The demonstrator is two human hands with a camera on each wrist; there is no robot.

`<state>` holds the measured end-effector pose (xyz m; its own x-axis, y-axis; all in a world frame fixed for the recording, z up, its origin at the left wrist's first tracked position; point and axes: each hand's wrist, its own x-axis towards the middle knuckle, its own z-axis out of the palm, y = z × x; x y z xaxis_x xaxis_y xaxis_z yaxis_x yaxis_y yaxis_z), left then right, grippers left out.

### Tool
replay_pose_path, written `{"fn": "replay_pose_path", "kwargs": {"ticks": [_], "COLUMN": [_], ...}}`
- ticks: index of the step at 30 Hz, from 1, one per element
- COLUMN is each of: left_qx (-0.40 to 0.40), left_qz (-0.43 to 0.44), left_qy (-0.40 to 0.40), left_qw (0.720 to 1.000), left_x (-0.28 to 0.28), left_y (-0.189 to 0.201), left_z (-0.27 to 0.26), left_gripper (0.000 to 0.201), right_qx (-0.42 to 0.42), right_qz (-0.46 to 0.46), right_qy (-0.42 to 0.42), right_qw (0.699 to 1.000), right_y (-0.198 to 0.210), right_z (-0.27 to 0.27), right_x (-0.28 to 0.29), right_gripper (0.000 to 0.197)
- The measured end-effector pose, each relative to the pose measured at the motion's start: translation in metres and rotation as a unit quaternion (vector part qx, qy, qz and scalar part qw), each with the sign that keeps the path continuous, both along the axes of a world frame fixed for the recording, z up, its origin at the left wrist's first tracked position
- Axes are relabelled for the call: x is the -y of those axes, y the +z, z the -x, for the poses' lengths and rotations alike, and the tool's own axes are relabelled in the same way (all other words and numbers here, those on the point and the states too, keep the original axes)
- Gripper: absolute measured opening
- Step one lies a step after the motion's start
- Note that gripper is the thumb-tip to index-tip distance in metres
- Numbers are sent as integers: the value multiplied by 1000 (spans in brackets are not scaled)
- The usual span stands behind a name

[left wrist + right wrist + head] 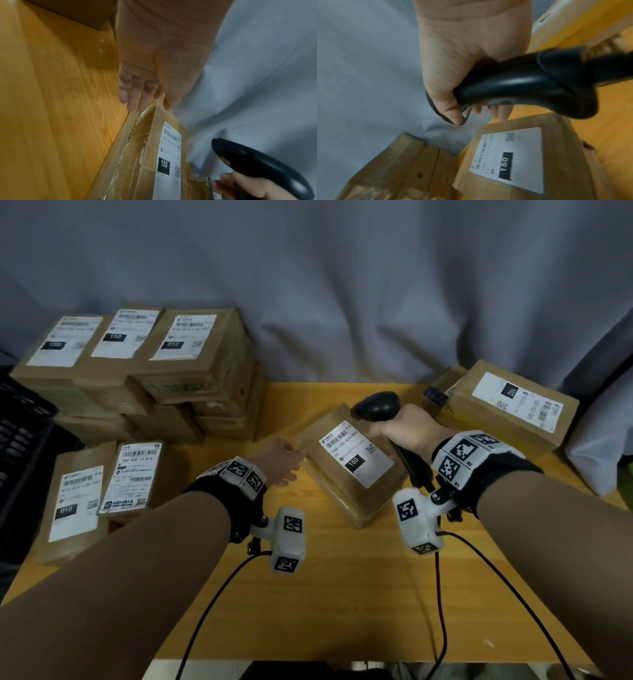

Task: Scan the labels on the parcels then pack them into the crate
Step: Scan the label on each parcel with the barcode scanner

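A brown cardboard parcel (342, 494) with a white "150" label (356, 462) lies askew at the middle of the yellow wooden table (342, 594). My left hand (291, 462) holds its left corner; the left wrist view has the fingers (133, 94) on the side face and the thumb over the top edge of the parcel (142, 155). My right hand (400, 429) grips a black handheld scanner (376, 405) just above the parcel's far right edge, head pointing left over the label. The right wrist view shows the scanner (522, 83) above the blurred label (510, 159).
A stack of labelled parcels (185, 361) fills the back left. Two flat parcels (78, 501) lie at the front left. A black crate (20, 433) stands off the table's left edge. Another parcel (513, 405) sits back right, beside a white bag (599, 457). Grey curtain behind.
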<state>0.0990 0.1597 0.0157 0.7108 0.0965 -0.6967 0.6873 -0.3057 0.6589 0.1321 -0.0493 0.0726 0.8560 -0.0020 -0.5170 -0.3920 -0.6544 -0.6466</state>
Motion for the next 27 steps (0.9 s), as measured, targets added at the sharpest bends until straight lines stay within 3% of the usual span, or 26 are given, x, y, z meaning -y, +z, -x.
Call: {"fn": "replay_pose_path", "kwargs": {"ticks": [5, 7, 12, 16, 22, 27], "left_qx": [-28, -22, -1, -6, 8, 39], "left_qz": [27, 35, -1, -89, -201, -231], "left_qy": [-33, -22, 73, 80, 51, -57], "left_qw": [999, 999, 997, 993, 978, 970], "left_x": [20, 26, 8, -47, -130, -171], "left_y": [-12, -19, -33, -31, -18, -14], "left_z": [8, 16, 34, 46, 55, 58], "left_gripper": [17, 34, 62, 77, 79, 57], "right_qx": [-32, -65, -93, -92, -71, -53], "right_qz": [-33, -65, -100, -125, -161, -201], "right_qy": [-46, -58, 17, 81, 117, 82], "right_qw": [998, 994, 990, 985, 978, 975], "right_y": [-37, -52, -74, -74, -82, -90], "right_z": [-1, 1, 15, 22, 33, 42], "right_x": [20, 21, -10, -60, -150, -201], "right_gripper": [23, 27, 20, 12, 25, 17]}}
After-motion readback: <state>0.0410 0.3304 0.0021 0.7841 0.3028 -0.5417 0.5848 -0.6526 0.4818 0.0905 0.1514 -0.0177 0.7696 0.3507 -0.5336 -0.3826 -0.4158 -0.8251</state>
